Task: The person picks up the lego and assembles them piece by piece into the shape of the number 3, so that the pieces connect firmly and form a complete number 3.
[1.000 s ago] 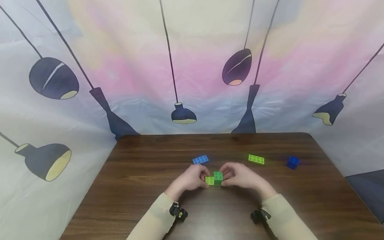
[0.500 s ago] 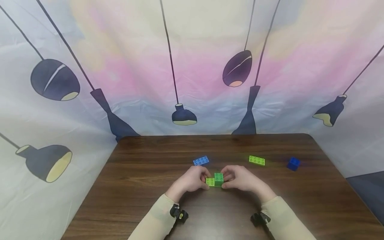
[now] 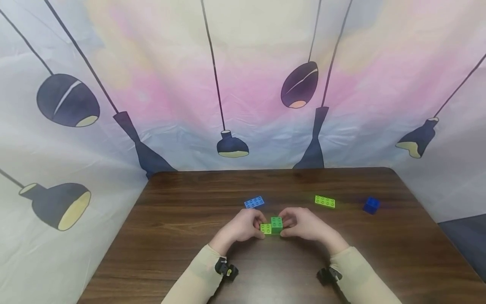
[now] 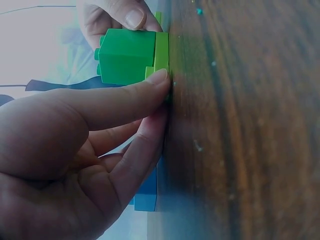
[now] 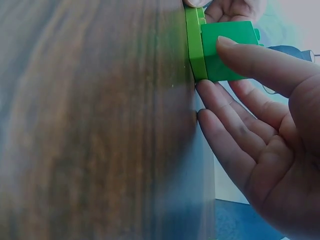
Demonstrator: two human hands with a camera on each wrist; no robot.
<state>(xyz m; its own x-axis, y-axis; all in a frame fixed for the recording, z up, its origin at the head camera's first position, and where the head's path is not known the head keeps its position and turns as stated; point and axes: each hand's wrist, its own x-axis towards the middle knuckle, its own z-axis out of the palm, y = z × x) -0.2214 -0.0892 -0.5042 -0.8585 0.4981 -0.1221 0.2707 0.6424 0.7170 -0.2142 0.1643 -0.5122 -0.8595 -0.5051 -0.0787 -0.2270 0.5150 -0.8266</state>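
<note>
The held block (image 3: 276,224) is green, the held plate (image 3: 265,229) lime.

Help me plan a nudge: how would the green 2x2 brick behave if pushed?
The green 2x2 brick looks stiff, given crisp edges. Flat faces make rolling unlikely. Sitting on the lime plate, it probably drags that along.

The bright-green cube-shaped plastic block (image 3: 276,224) covers part of the top of the lime-green flat plastic brick (image 3: 265,229). In the left wrist view, the left hand (image 4: 65,150) partly hides the light-blue rectangular plastic brick (image 4: 145,200). The head view's bottom edge cuts off both pale sleeves (image 3: 193,274); the wood-grain table (image 4: 240,125) blurs in the wrist views.
</note>
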